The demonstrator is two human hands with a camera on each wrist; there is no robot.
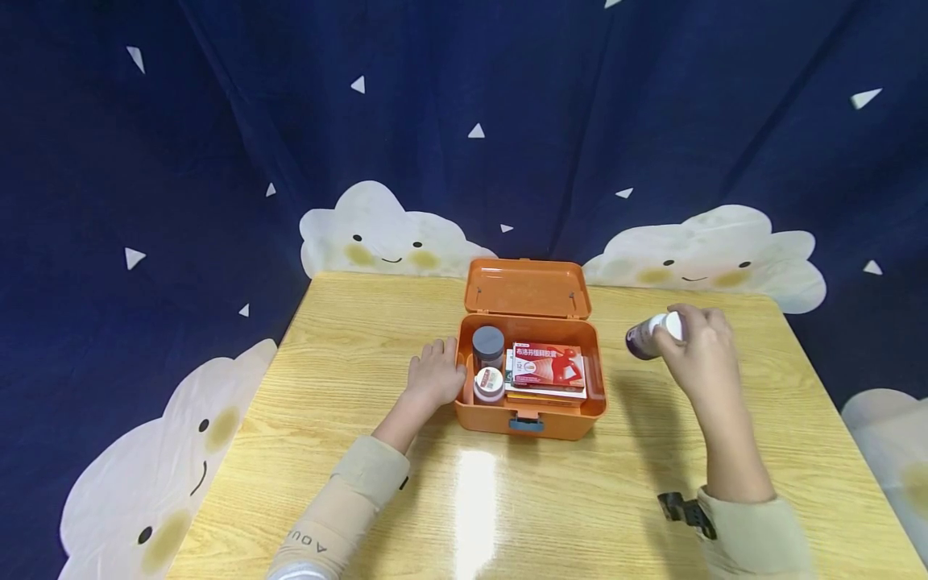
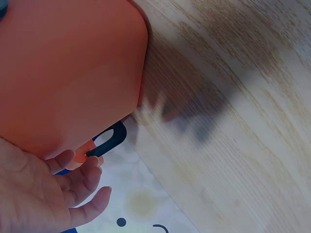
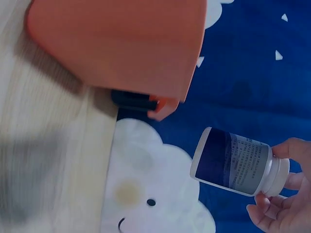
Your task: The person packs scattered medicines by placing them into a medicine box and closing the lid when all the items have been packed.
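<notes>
An orange storage box [image 1: 493, 416] stands on the table with its lid [image 1: 527, 290] swung back. Inside are a grey-capped jar [image 1: 488, 344], a white-lidded jar [image 1: 489, 385] and a red medicine box [image 1: 548, 366] lying on other flat boxes. My left hand [image 1: 437, 374] rests against the box's left side, its fingers loosely bent in the left wrist view. To the right of the box, above the table, my right hand [image 1: 699, 346] pinches a white pill bottle [image 3: 233, 162] with a dark label by its cap. The bottle is tilted, base toward the box.
The wooden table [image 1: 348, 322] extends around the box. Behind it hangs a dark blue curtain [image 1: 435, 97] with white triangles and smiling clouds. A dark latch [image 1: 526, 424] sits on the box's front. A black strap piece [image 1: 685, 513] is at my right sleeve.
</notes>
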